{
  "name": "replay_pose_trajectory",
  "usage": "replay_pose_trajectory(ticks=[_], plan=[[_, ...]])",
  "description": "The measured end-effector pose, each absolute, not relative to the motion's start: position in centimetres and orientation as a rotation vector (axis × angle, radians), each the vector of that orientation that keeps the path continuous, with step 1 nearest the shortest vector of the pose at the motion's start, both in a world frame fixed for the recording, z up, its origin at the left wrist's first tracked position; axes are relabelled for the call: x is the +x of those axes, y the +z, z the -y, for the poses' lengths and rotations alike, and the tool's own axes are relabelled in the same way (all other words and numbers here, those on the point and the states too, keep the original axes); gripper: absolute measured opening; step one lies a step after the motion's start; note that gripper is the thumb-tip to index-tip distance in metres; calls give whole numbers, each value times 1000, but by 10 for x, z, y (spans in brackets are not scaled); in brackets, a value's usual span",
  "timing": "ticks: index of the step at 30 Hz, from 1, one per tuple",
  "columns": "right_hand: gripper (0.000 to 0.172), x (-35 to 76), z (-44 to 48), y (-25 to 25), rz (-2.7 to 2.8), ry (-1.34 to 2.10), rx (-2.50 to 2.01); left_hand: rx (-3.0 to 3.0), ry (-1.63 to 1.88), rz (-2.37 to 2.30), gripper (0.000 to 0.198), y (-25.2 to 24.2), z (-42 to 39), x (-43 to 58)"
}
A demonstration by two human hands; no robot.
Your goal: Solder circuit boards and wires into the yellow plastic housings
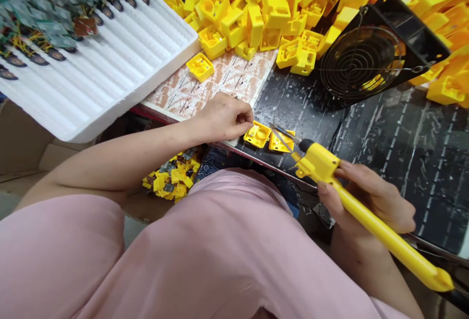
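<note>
Black bench mat [384, 153] bears heaped yellow housings [278, 6]; left fingers [242, 114] seemingly pinched, right fingers [353, 171] wrap soldering iron [384, 233].

I read this as a small electronics assembly workshop. My view takes in a black work mat [403, 162] along the bench edge, a big heap of yellow plastic housings [278, 1], all alike, a white foam tray [120, 70] carrying rows of circuit boards [47, 21], a black fan [361, 60] propped beside the work spot, and a yellow soldering iron [366, 211] held over the mat.
</note>
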State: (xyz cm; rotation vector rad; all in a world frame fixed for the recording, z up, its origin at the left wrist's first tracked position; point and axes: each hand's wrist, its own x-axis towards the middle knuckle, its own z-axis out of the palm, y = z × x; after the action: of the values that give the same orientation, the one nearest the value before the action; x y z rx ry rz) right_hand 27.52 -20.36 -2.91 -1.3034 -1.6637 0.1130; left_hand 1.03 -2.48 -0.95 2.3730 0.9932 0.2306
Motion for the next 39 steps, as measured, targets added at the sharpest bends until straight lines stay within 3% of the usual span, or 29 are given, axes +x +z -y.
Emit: replay_pose_trajectory(ticks=[3,10,20,29,39], plan=[[59,261,200,-26,1761,70,-1147,2435,216,-990,17,-10,26,12],[33,244,200,-19,1697,76,-1274,2432,212,-995,19,-7,25,11],[24,243,184,-14,1884,-16,-1145,2631,115,-998,22,-5,25,21],[24,253,187,-1,1960,37,-1157,2695,-154,-1014,24,10,23,31],[26,251,188,-2,1961,129,-1084,2558,-52,-1008,21,8,24,17]])
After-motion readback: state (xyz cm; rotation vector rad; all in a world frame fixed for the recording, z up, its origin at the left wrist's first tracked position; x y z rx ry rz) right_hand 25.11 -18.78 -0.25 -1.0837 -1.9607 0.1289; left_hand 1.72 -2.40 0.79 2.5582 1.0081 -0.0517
